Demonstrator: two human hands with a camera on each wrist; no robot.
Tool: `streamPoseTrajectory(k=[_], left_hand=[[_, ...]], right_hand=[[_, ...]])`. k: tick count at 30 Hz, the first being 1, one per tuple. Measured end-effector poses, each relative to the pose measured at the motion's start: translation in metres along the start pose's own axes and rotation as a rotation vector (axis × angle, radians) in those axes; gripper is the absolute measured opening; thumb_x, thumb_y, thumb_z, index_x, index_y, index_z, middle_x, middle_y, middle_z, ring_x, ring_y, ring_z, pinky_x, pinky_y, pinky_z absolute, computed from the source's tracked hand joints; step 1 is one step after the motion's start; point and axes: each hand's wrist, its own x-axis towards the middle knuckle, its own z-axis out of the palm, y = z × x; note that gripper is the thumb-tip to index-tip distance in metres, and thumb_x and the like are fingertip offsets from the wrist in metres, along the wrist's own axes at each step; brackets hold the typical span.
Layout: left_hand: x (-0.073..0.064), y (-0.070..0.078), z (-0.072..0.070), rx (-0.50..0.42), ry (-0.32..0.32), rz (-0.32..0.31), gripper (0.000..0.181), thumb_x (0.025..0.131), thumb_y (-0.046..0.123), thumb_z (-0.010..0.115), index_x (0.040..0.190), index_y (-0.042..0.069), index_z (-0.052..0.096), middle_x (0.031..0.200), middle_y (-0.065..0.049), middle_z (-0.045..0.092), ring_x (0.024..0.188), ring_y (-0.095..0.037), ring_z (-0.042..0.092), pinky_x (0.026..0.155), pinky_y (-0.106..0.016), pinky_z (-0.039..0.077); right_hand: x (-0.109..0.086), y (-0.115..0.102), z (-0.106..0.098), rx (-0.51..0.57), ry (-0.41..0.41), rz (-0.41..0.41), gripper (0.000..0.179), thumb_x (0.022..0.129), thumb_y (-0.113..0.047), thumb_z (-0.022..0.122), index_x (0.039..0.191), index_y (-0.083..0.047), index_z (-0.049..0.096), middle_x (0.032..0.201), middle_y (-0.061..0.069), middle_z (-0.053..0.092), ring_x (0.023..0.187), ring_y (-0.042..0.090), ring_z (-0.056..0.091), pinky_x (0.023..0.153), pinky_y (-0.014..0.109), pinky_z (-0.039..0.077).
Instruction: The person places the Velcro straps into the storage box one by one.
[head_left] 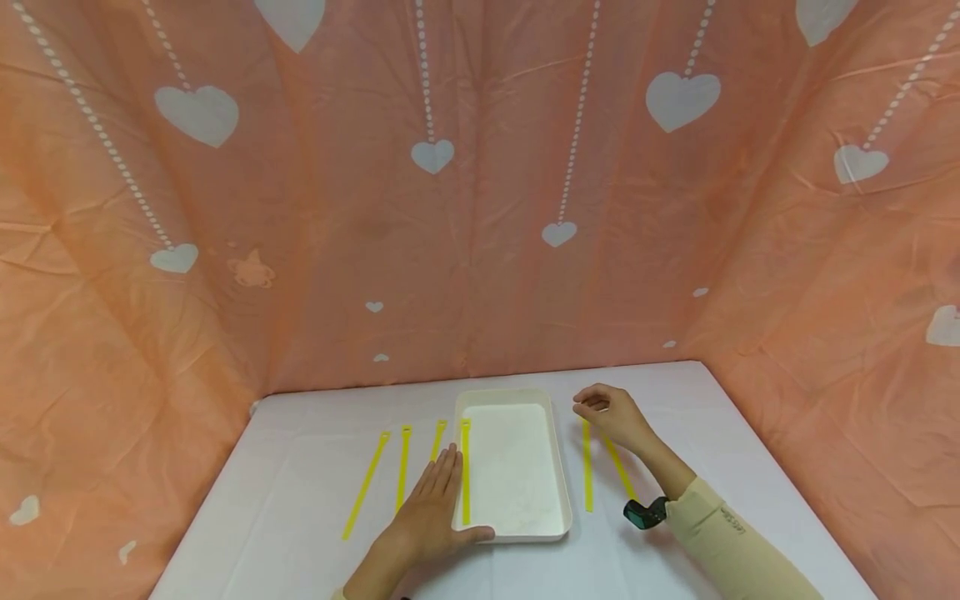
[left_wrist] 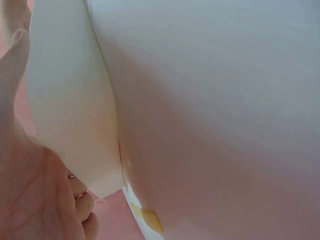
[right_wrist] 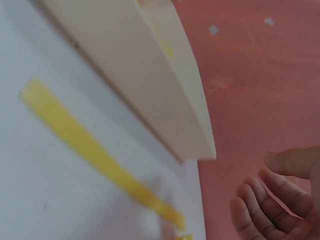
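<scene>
A shallow white tray [head_left: 517, 467] stands on the table, with one yellow strap [head_left: 466, 475] lying lengthwise inside its left side. My left hand [head_left: 433, 512] rests against the tray's near left corner, fingers straight along the left side and thumb across the near edge. In the left wrist view, the palm [left_wrist: 37, 195] lies by the tray wall [left_wrist: 75, 100]. To the tray's right, my right hand [head_left: 611, 414] hovers over the far ends of two yellow straps [head_left: 588, 467]. Its fingers [right_wrist: 270, 205] are loosely bent, with nothing between them and the thumb in the right wrist view.
Three more yellow straps [head_left: 366, 486] with slotted heads lie left of the tray, the nearest one partly behind the left hand. A white cloth covers the table [head_left: 300, 467]. Orange curtains [head_left: 480, 208] with white hearts close off the back and both sides.
</scene>
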Motion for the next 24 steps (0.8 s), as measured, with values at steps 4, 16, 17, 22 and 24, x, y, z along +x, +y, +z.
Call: streamPoseTrajectory(k=[4,16,17,22,24], left_hand=[[0.0,0.004,-0.003,0.019,-0.025,-0.022,0.126,0.09,0.076,0.068,0.168,-0.007,0.015,0.178,-0.024,0.008,0.165,-0.04,0.01,0.135,-0.052,0.012],[0.0,0.006,-0.005,0.048,-0.017,-0.029,0.126,0.09,0.076,0.069,0.167,-0.008,0.017,0.178,-0.024,0.011,0.165,-0.04,0.013,0.134,-0.054,0.017],[0.0,0.006,-0.005,0.047,-0.017,-0.031,0.126,0.09,0.076,0.069,0.167,-0.008,0.017,0.178,-0.024,0.011,0.165,-0.04,0.013,0.134,-0.054,0.017],[0.0,0.006,-0.004,0.042,-0.024,-0.037,0.126,0.09,0.076,0.069,0.168,-0.008,0.016,0.178,-0.024,0.009,0.165,-0.039,0.012,0.134,-0.054,0.016],[0.0,0.006,-0.004,0.044,-0.027,-0.039,0.126,0.09,0.077,0.068,0.168,-0.008,0.016,0.178,-0.024,0.009,0.165,-0.039,0.012,0.134,-0.054,0.016]], right_hand=[[-0.001,0.012,-0.007,0.002,0.018,0.036,0.016,0.101,-0.01,0.076,0.112,0.002,0.075,0.105,0.014,0.076,0.096,0.028,0.071,0.081,0.032,0.06],[-0.001,0.04,-0.017,0.073,-0.002,0.174,0.025,0.102,-0.009,0.073,0.118,0.01,0.069,0.101,0.017,0.075,0.084,0.025,0.073,0.071,0.034,0.062],[-0.001,0.042,-0.018,0.067,-0.005,0.18,0.026,0.102,-0.01,0.073,0.118,0.01,0.069,0.1,0.017,0.074,0.082,0.025,0.073,0.069,0.033,0.061],[-0.001,0.047,-0.018,0.009,-0.008,0.222,0.025,0.101,-0.011,0.074,0.116,0.009,0.069,0.099,0.016,0.073,0.082,0.023,0.069,0.068,0.033,0.057],[-0.001,0.049,-0.018,-0.008,-0.007,0.239,0.025,0.1,-0.011,0.075,0.115,0.008,0.07,0.101,0.017,0.072,0.086,0.024,0.068,0.07,0.033,0.057]])
